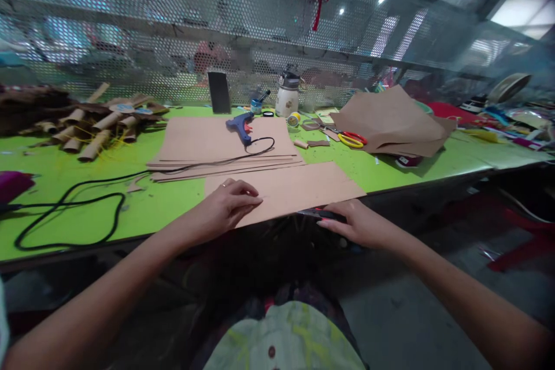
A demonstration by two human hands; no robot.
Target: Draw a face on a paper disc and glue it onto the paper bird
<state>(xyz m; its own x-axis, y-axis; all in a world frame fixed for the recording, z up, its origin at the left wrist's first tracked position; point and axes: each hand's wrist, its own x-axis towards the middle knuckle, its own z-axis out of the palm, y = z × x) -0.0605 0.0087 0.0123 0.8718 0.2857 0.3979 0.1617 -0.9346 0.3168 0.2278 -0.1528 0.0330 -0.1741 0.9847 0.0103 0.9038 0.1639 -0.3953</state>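
Observation:
A sheet of brown paper lies along the front of the green table, its near edge at the table's rim. My left hand rests over the left part of this sheet, fingers bent and drawn together; whatever is between the fingertips is too small to make out. Beyond the sheet's near edge, my right hand is closed round a black and red tool with a grey pointed blade. The blade points left, by the paper's edge. My fingers cover most of the handle, so its exact kind is unclear.
Behind lies a stack of brown paper with a blue glue gun on it. Its black cord loops leftward. Yellow-and-red-handled scissors, more brown sheets, paper rolls, a bottle and a phone stand or lie around.

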